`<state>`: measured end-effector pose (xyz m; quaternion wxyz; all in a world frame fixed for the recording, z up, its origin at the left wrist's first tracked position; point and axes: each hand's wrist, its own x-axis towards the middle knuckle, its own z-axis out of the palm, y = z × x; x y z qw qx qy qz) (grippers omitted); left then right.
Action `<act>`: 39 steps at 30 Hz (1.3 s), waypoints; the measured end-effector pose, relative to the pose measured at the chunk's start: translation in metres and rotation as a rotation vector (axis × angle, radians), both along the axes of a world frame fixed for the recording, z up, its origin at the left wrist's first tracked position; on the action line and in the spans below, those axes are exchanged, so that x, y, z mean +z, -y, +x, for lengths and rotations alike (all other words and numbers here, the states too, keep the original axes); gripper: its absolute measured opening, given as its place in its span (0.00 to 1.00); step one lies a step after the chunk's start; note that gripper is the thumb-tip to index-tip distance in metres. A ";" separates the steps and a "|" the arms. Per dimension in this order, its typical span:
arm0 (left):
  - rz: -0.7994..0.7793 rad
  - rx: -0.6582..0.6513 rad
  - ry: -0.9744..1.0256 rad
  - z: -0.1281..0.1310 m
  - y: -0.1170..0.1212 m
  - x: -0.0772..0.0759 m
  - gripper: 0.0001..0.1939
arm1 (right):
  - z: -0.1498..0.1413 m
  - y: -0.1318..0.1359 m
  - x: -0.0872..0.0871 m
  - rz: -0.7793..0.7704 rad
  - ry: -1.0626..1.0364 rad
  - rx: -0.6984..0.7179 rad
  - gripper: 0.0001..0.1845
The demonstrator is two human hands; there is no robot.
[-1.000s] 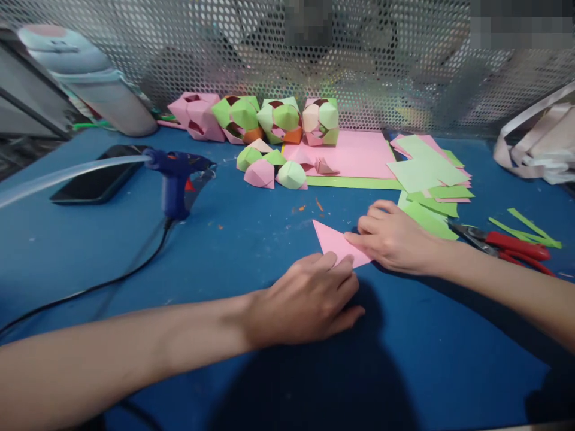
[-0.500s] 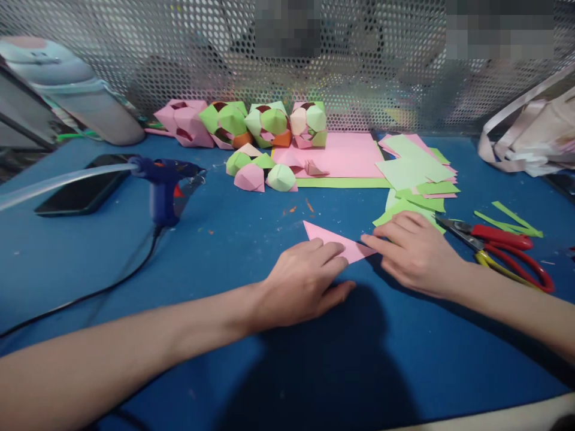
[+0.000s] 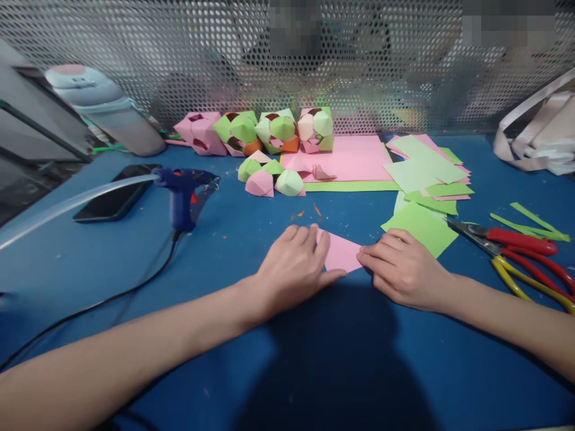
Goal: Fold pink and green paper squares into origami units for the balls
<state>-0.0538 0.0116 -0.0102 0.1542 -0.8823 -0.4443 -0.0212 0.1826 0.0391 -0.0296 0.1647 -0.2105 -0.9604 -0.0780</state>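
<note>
Pink folded paper (image 3: 342, 252) is on the blue table (image 3: 179, 365), in front of the person, between both hands. Left hand (image 3: 291, 266) covers its left end: palm down, fingers close together along the far-left corner, thumb out apart from them along the near edge. Right hand (image 3: 404, 269) is on the right corner, fingers bunched, tips touching the paper; can't tell if it's a pinch or just a press, thumb contact is hidden. Just beyond right hand: green square (image 3: 422, 224), partly under the pile of pink and green paper pieces (image 3: 422, 161). Right of that, red- and yellow-handled tools (image 3: 521, 240), with thin green strips (image 3: 534, 227) just beyond them. Far side, centre: pink sheet (image 3: 359, 157) on top of a green sheet (image 3: 354, 187); small domed paper pieces (image 3: 259, 184) at its left end. Row of four paper balls (image 3: 242, 133) behind those, by the perforated metal panel (image 3: 188, 54). Left side: blue glue gun (image 3: 181, 200), clear stick in its back, black cord running to the near left. Dark phone (image 3: 114, 200) lies beside it, bottle (image 3: 119, 117) farther back, leaning in view. White ribbon (image 3: 516, 149) at far right.
</note>
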 end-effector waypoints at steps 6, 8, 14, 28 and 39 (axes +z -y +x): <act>-0.052 0.068 0.088 -0.013 -0.012 0.006 0.28 | 0.000 0.002 0.002 -0.058 -0.071 -0.051 0.14; -0.104 0.028 0.213 -0.017 -0.016 0.006 0.24 | 0.001 0.001 0.003 -0.087 -0.107 -0.075 0.17; -0.374 -0.060 0.481 -0.020 -0.024 0.001 0.22 | 0.001 -0.005 -0.001 -0.158 -0.216 -0.129 0.15; -0.660 0.156 0.953 0.002 -0.013 0.022 0.15 | -0.005 -0.018 0.006 -0.488 -0.593 -0.111 0.11; -0.800 0.147 1.205 0.009 -0.010 0.021 0.18 | -0.011 -0.015 0.007 -0.653 -0.756 -0.141 0.10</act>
